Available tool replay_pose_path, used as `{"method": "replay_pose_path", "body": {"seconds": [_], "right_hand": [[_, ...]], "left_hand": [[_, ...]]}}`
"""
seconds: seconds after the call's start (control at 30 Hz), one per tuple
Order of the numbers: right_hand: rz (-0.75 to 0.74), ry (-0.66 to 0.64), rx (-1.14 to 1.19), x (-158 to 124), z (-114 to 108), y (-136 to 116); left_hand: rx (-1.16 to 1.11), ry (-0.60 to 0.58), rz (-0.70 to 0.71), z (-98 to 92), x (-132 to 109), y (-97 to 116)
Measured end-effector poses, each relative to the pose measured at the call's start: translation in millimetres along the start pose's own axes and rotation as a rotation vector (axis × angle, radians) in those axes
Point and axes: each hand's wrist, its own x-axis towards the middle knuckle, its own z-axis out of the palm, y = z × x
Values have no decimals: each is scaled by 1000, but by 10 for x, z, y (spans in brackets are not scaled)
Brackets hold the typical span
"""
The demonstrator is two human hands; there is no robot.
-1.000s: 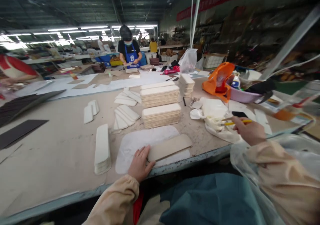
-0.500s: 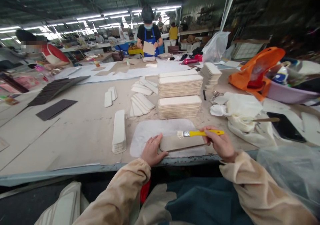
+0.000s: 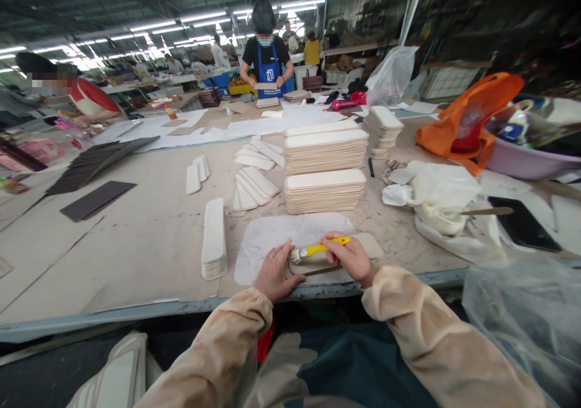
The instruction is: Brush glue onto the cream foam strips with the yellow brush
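Note:
My right hand (image 3: 349, 256) grips a yellow-handled paintbrush (image 3: 318, 249), its bristles down at the left end of a long beige panel (image 3: 370, 246) with rounded corners. At that same end, my left hand (image 3: 276, 272) lies with thumb and fingers spread, touching the panel's edge. Under the panel is a white sheet (image 3: 254, 244) on the table. My right hand and the brush cover the panel's middle. Left of the sheet stands a small stack of white strips (image 3: 213, 238); behind it are tall stacks of similar strips (image 3: 324, 181).
Fanned strips (image 3: 254, 187) lie beyond my left hand. To the right are a white bag with a wooden stick (image 3: 447, 196), a black phone (image 3: 521, 223) and an orange bag (image 3: 467, 120). Dark panels (image 3: 97, 201) lie at the left. A co-worker (image 3: 265, 63) stands across the table.
My right hand has carried the paintbrush leftward along the panel to its left end. My left hand has stayed in place. The co-worker opposite has lowered a board.

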Motion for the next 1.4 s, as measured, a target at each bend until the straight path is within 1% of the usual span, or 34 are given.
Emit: {"method": "replay_pose_path", "body": {"seconds": [0.17, 0.37, 0.57, 0.8, 1.0, 1.23, 1.33, 1.4], "right_hand": [[4, 14, -46, 17, -17, 36], [14, 104, -58, -35, -180, 54], [27, 193, -67, -129, -508, 117], [69, 361, -114, -289, -948, 193], [73, 468, -117, -351, -1188, 223], [81, 570, -156, -423, -1307, 146], [25, 587, -101, -431, -1236, 163], [-6, 537, -5, -407, -1102, 188]], "left_hand": [[5, -4, 1, -4, 5, 3], [16, -12, 1, -15, 8, 9], [40, -17, 1, -20, 14, 3], [78, -10, 12, 3, 16, -31], [83, -20, 17, -5, 24, -35], [92, -10, 26, -9, 26, -32], [96, -10, 18, 2, 16, -33], [96, -13, 12, 3, 10, -26]]}}
